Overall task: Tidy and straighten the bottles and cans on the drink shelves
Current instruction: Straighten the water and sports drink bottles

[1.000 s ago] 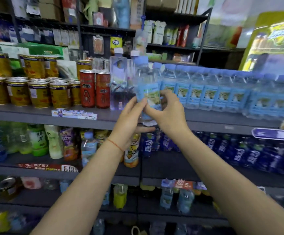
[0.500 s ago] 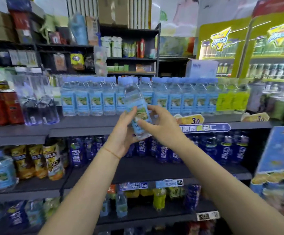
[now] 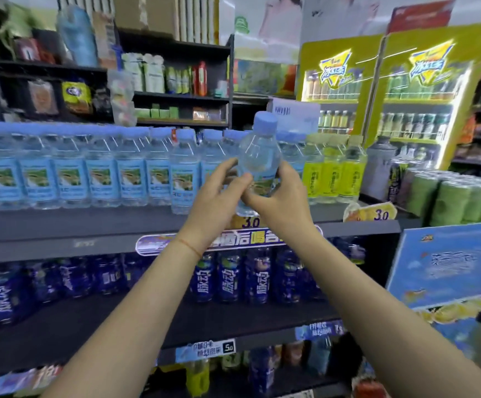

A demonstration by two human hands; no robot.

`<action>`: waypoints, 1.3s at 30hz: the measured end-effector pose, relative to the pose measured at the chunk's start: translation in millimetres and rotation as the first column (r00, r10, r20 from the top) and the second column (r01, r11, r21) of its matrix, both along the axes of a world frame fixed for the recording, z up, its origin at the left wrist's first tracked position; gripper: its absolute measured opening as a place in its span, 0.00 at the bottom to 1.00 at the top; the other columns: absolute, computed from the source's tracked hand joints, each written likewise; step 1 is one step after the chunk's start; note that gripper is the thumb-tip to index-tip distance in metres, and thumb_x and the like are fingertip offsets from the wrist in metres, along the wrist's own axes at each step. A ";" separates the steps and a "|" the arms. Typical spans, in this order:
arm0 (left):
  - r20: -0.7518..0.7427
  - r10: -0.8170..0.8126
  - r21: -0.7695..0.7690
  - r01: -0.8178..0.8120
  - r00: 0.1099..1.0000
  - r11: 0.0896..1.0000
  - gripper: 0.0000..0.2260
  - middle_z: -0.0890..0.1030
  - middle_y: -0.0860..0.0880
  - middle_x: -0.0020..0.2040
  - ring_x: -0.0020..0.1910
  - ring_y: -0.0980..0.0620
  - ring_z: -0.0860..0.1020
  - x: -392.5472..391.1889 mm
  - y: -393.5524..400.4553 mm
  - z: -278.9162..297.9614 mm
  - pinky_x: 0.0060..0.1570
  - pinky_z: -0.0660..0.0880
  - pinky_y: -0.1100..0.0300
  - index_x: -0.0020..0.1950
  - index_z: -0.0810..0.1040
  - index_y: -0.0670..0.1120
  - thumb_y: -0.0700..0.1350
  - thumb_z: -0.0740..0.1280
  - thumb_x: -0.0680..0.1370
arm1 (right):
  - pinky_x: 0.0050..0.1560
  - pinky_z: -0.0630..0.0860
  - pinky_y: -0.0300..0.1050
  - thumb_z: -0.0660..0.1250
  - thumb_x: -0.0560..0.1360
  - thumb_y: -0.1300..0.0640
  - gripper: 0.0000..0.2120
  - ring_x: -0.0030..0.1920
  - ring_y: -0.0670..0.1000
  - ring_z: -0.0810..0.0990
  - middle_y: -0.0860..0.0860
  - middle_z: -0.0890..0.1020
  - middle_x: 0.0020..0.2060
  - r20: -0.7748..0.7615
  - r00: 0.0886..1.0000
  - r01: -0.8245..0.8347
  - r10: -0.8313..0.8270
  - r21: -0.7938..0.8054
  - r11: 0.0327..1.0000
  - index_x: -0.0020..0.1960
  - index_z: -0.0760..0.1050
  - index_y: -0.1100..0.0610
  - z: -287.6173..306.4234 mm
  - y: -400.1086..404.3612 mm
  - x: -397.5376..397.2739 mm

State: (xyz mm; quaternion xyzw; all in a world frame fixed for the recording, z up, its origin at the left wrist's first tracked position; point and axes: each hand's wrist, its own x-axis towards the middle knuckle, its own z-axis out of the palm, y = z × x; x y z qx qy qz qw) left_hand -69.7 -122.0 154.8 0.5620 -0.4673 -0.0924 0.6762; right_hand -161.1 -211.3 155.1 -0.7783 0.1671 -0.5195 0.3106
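I've got both hands up at mid-frame on one water bottle (image 3: 258, 156), clear w/ a light-blue cap and a blue label w/ a green picture. My left hand (image 3: 215, 201) comes in from lower left: fingers curled round the bottle's left side at label height, thumb across the front. My right hand (image 3: 284, 199) comes from lower right, thumb and fingers wrapped on the right side and lower body. Thin orange string on my left wrist. Bottle stands about upright, cap up, its cap higher than the caps of the row behind. Can't tell if its base touches the shelf, as my hands hide the bottom.

Behind it, the top shelf (image 3: 61, 225) runs across the middle of frame w/ a long row of matching water bottles (image 3: 70, 173), from the left edge to just past centre. One of them (image 3: 184, 173) sits fwd of the row, just left of my left hand. Right of my hands, three yellow-label bottles (image 3: 334, 170) stand side by side, then a grey metal canister (image 3: 378, 168), then green cans (image 3: 460, 196) at the right edge.

Yellow price tags reading 3.0 (image 3: 373, 214) hang on the shelf lip, w/ a purple banner strip (image 3: 159, 244) below my wrists. Next shelf down: dark-blue drink bottles (image 3: 230, 278) in a row. Lower centre, a tag marked 5.0 (image 3: 205, 349), more bottles under it, blurred. Upper right, two lit yellow drink fridges (image 3: 383, 90). Right edge, a blue display board (image 3: 446, 265).
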 end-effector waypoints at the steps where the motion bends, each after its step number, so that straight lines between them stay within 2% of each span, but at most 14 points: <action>1: 0.038 0.034 -0.003 -0.034 0.999 0.999 0.13 0.74 0.61 0.58 0.58 0.66 0.73 -2.3 -13.2 0.6 0.53 0.70 0.70 0.65 0.71 0.58 0.49 0.64 0.81 | 0.50 0.80 0.49 0.73 0.66 0.42 0.22 0.52 0.46 0.81 0.46 0.82 0.51 -0.009 1.000 0.023 -0.023 0.002 1.000 0.57 0.76 0.48 0.9 -15.3 -3.0; 3: 0.088 0.072 0.016 -0.073 0.994 0.997 0.15 0.75 0.59 0.59 0.57 0.65 0.74 -9.2 -39.1 -0.9 0.46 0.72 0.74 0.68 0.71 0.56 0.49 0.64 0.81 | 0.47 0.80 0.47 0.73 0.65 0.40 0.25 0.51 0.46 0.81 0.47 0.81 0.52 -0.040 0.998 0.049 -0.047 0.032 0.998 0.58 0.75 0.48 1.8 -44.2 -11.0; 7: 0.128 0.060 0.135 -0.078 0.990 0.988 0.21 0.72 0.59 0.59 0.51 0.69 0.72 -34.3 -83.4 -4.7 0.41 0.70 0.74 0.74 0.65 0.54 0.51 0.62 0.82 | 0.34 0.70 0.30 0.76 0.69 0.50 0.18 0.43 0.39 0.78 0.47 0.81 0.48 -0.118 0.991 0.061 -0.055 0.046 0.997 0.55 0.76 0.52 -3.5 -95.2 -26.3; 11: 0.110 0.116 0.197 -0.136 0.987 0.971 0.20 0.70 0.69 0.51 0.47 0.73 0.69 -55.7 -115.2 -11.0 0.47 0.68 0.68 0.75 0.64 0.56 0.52 0.61 0.82 | 0.31 0.68 0.35 0.74 0.72 0.50 0.13 0.40 0.43 0.75 0.45 0.76 0.42 -0.216 0.975 0.047 -0.045 0.004 0.999 0.51 0.74 0.53 -10.9 -132.9 -32.2; 14: 0.100 0.217 0.213 -0.234 0.971 0.949 0.16 0.69 0.70 0.48 0.44 0.73 0.69 -66.2 -130.9 -15.1 0.50 0.68 0.64 0.69 0.63 0.61 0.52 0.61 0.82 | 0.40 0.77 0.50 0.72 0.72 0.46 0.19 0.45 0.54 0.78 0.53 0.76 0.51 -0.301 0.953 0.037 -0.040 -0.014 0.999 0.56 0.73 0.57 -15.0 -146.8 -26.7; 16: 0.127 0.285 0.225 -0.307 0.950 0.925 0.18 0.71 0.68 0.48 0.48 0.65 0.73 -69.9 -139.5 -18.6 0.54 0.69 0.58 0.72 0.63 0.60 0.54 0.61 0.82 | 0.41 0.77 0.52 0.73 0.72 0.47 0.21 0.46 0.56 0.78 0.56 0.75 0.55 -0.316 0.949 -0.004 -0.002 -0.018 1.000 0.58 0.72 0.58 -16.6 -152.0 -25.2; 20: 0.106 0.369 0.275 -0.384 0.923 0.882 0.35 0.70 0.56 0.72 0.70 0.53 0.69 -77.3 -147.9 -24.1 0.70 0.67 0.47 0.79 0.54 0.56 0.64 0.61 0.76 | 0.43 0.66 0.45 0.70 0.77 0.56 0.21 0.49 0.56 0.72 0.59 0.69 0.62 -0.365 0.926 -0.103 0.095 -0.002 0.995 0.65 0.68 0.62 -17.6 -159.8 -35.7; 23: 0.098 0.416 0.312 -0.425 0.904 0.850 0.38 0.66 0.53 0.76 0.73 0.52 0.68 -86.8 -153.0 -24.2 0.71 0.66 0.45 0.80 0.53 0.56 0.65 0.62 0.74 | 0.43 0.66 0.44 0.69 0.77 0.59 0.25 0.51 0.57 0.73 0.60 0.67 0.63 -0.330 0.932 -0.155 0.151 0.015 0.988 0.70 0.63 0.61 -16.9 -159.6 -48.1; 25: 0.140 0.493 0.275 -0.512 0.859 0.814 0.33 0.72 0.53 0.72 0.68 0.53 0.72 -96.0 -150.2 -24.3 0.68 0.70 0.49 0.78 0.60 0.53 0.62 0.64 0.75 | 0.43 0.67 0.41 0.69 0.77 0.60 0.29 0.47 0.51 0.69 0.59 0.66 0.64 -0.224 0.958 -0.182 0.180 0.012 0.983 0.73 0.59 0.60 -18.7 -153.7 -57.5; 27: 0.179 0.607 0.135 -0.630 0.774 0.764 0.17 0.79 0.54 0.59 0.55 0.57 0.77 -109.7 -142.5 -30.9 0.58 0.75 0.54 0.67 0.73 0.51 0.51 0.65 0.79 | 0.42 0.67 0.40 0.67 0.77 0.60 0.21 0.45 0.47 0.68 0.55 0.69 0.60 -0.080 0.976 -0.205 0.201 -0.047 0.978 0.68 0.65 0.59 -24.3 -149.3 -70.8; 29: 0.207 0.685 0.038 -0.705 0.698 0.708 0.04 0.80 0.52 0.44 0.43 0.55 0.77 -121.6 -128.6 -42.7 0.46 0.76 0.54 0.48 0.79 0.50 0.45 0.65 0.78 | 0.39 0.67 0.41 0.65 0.77 0.62 0.10 0.40 0.47 0.70 0.50 0.75 0.47 -0.017 0.952 -0.306 0.305 -0.072 0.949 0.57 0.71 0.57 -37.1 -145.5 -82.8; 30: 0.218 0.691 0.060 -0.717 0.689 0.695 0.06 0.80 0.50 0.39 0.40 0.51 0.78 -123.4 -121.2 -51.4 0.44 0.76 0.51 0.42 0.78 0.47 0.45 0.64 0.77 | 0.36 0.67 0.42 0.64 0.76 0.63 0.06 0.35 0.47 0.70 0.49 0.75 0.38 -0.022 0.926 -0.379 0.378 -0.055 0.924 0.53 0.73 0.56 -46.5 -143.4 -87.6; 33: 0.257 0.595 0.345 -0.648 0.761 0.679 0.11 0.81 0.48 0.32 0.35 0.45 0.80 -118.8 -101.0 -87.3 0.40 0.78 0.50 0.35 0.79 0.45 0.44 0.63 0.75 | 0.30 0.64 0.44 0.63 0.76 0.63 0.06 0.26 0.47 0.66 0.45 0.70 0.22 -0.050 0.839 -0.539 0.542 0.052 0.840 0.46 0.75 0.54 -87.1 -138.1 -97.2; 39: 0.191 0.523 0.679 -0.497 0.831 0.540 0.10 0.83 0.48 0.33 0.33 0.49 0.82 -112.1 -83.5 -173.8 0.41 0.80 0.54 0.37 0.81 0.46 0.43 0.64 0.77 | 0.33 0.73 0.51 0.62 0.74 0.60 0.11 0.29 0.55 0.75 0.47 0.76 0.26 -0.291 0.749 -0.519 0.595 0.300 0.800 0.40 0.75 0.45 -189.7 -138.9 -98.1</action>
